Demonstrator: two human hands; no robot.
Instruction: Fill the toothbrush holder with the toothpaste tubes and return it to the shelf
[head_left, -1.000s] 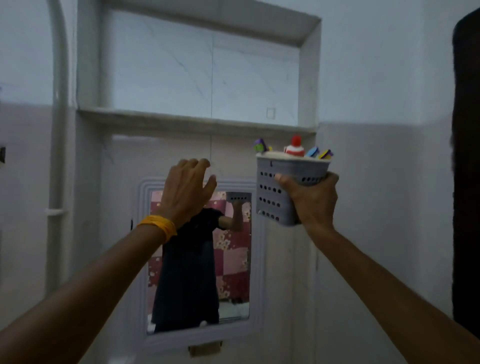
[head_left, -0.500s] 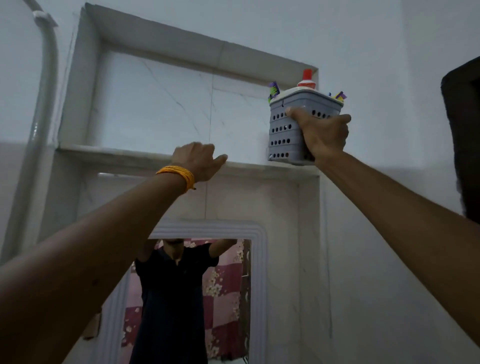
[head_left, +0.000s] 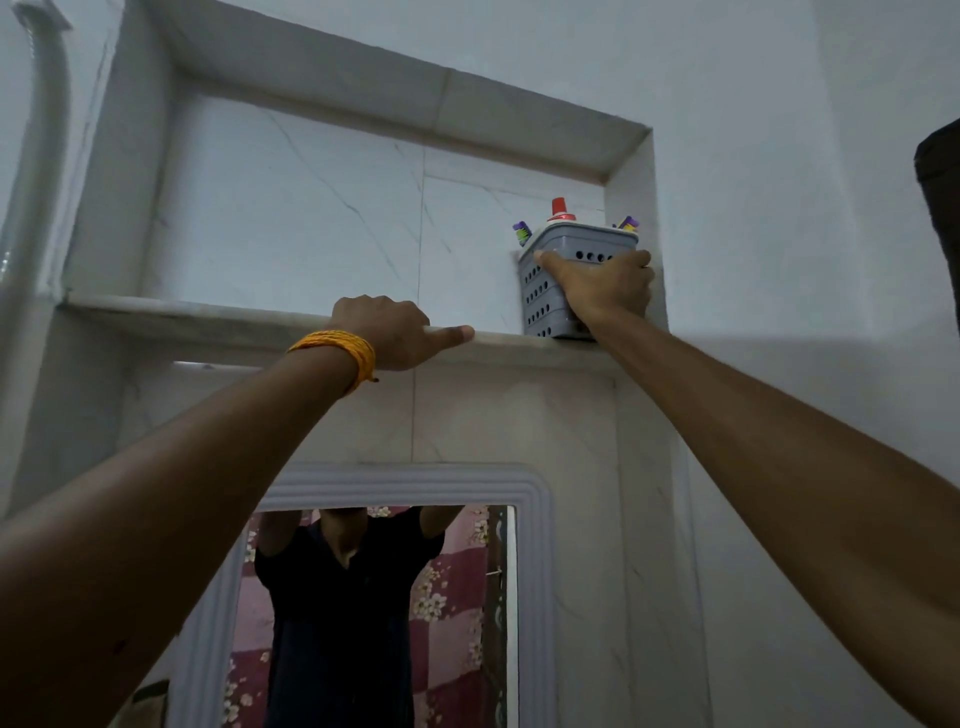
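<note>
The grey perforated toothbrush holder (head_left: 540, 291) stands on the marble shelf (head_left: 208, 322), in the right corner of the wall niche. A red-capped toothpaste tube (head_left: 560, 208) and purple-and-yellow brush heads (head_left: 521, 232) stick out of its top. My right hand (head_left: 602, 288) is wrapped around the holder's front, fingers along its upper edge. My left hand (head_left: 392, 332), with an orange band at the wrist, rests on the shelf's front edge to the left of the holder, thumb stretched along the lip; it holds nothing.
The niche's right wall (head_left: 631, 208) sits tight against the holder. A white pipe (head_left: 36, 156) runs up the far left. Below the shelf hangs a white-framed mirror (head_left: 374, 613) reflecting a person with raised arms. A dark edge (head_left: 940, 218) intrudes at the far right.
My right hand has lifted the holder from chest height up into the niche and set it down on the shelf's right corner. My left hand rose and settled on the shelf edge.
</note>
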